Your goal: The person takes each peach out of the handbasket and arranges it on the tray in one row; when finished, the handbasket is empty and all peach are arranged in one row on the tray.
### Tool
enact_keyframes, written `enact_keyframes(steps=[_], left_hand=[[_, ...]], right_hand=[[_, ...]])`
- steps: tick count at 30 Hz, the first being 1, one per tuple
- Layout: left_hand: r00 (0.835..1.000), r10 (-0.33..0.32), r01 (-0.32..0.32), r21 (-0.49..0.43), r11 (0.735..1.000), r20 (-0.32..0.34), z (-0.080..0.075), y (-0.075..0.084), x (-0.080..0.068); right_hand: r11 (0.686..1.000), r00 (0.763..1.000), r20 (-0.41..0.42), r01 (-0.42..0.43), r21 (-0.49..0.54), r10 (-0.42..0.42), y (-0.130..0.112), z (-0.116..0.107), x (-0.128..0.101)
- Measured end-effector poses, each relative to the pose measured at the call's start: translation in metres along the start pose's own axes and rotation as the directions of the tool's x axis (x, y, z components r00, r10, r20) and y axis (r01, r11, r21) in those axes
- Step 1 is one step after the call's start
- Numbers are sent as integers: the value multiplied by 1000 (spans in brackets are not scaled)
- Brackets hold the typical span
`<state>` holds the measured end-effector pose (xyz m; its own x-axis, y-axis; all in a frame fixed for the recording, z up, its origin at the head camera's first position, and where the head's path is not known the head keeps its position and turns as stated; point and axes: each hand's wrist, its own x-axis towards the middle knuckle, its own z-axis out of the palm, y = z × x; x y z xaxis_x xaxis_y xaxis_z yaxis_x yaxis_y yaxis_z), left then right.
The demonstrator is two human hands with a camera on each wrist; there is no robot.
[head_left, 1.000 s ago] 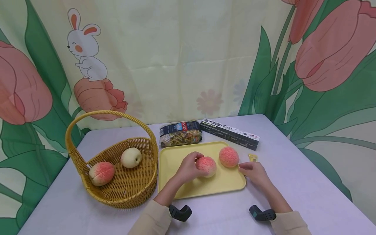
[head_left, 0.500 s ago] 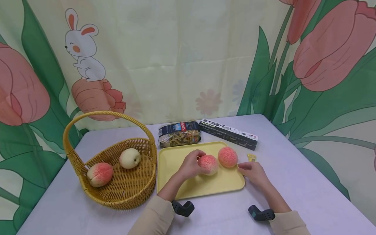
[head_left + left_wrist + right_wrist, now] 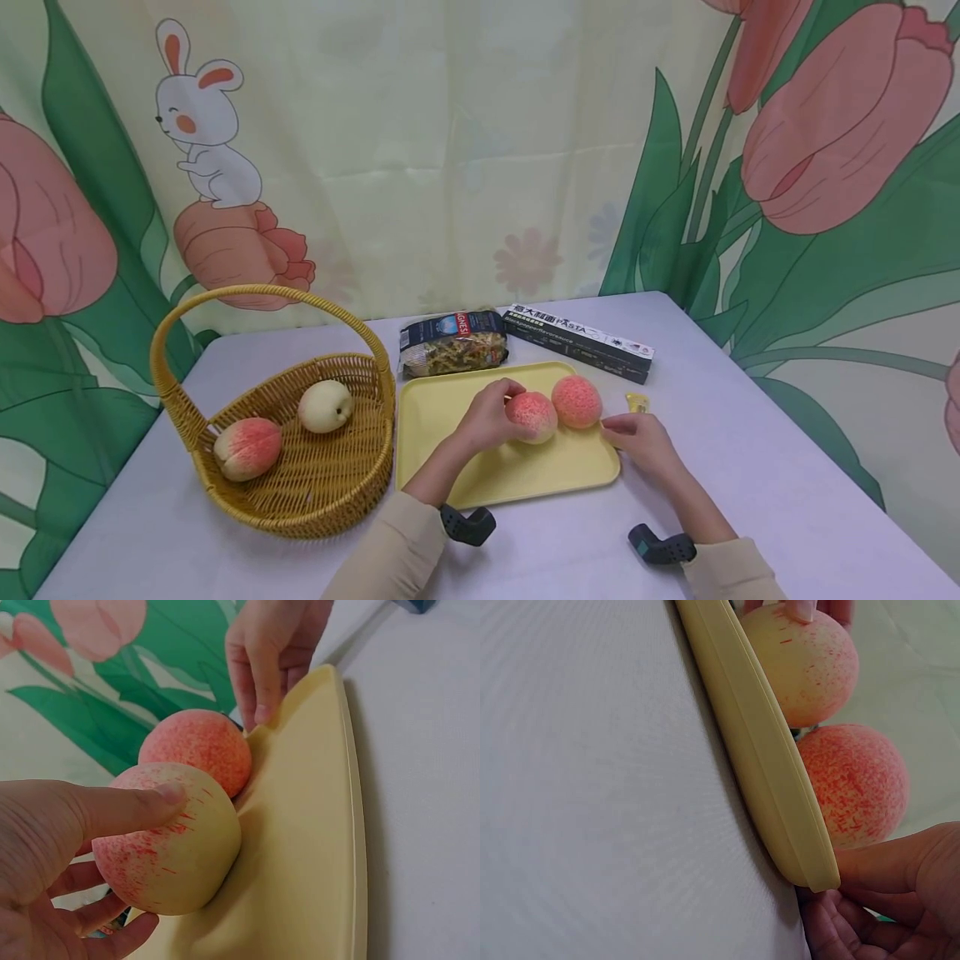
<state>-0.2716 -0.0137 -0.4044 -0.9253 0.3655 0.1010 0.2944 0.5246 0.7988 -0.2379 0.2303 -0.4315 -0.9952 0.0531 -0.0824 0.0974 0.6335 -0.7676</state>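
My left hand (image 3: 491, 419) holds a pink-and-cream peach (image 3: 536, 419) over the yellow tray (image 3: 438, 417), thumb on one side and fingers round the other, as the left wrist view shows. Right beside it on the tray sits a redder peach (image 3: 577, 402); the two overlap in the left wrist view. At the tray's right edge, my right hand (image 3: 643, 443) pinches the rim. In the right wrist view its thumb (image 3: 881, 866) lies over the rim and its curled fingers (image 3: 844, 926) are underneath.
On the left stands a wicker basket (image 3: 378, 458) with a tall handle, holding a peach (image 3: 249, 448) and a pale, cream-coloured fruit (image 3: 326, 407). Behind the tray lie a bag of pasta (image 3: 453, 343) and a long black pasta box (image 3: 577, 342). A small yellow packet (image 3: 637, 402) is near my right hand.
My left hand has brought its peach rightward, up against the redder peach. The right hand keeps its place at the tray's rim. The whole view has shifted slightly.
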Motion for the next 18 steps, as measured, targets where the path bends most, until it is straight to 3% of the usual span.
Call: enact_keyframes(steps=[11,18], left_hand=[[1000,-20,19,53,998,4,2,2,4],[1000,19,-18,36,999,-18,-10,3,-9]], right_hand=[[1000,1000,-3,-2,-14,2,0,1,2],[1000,1000,8,-3,-21,3,1,-1,2]])
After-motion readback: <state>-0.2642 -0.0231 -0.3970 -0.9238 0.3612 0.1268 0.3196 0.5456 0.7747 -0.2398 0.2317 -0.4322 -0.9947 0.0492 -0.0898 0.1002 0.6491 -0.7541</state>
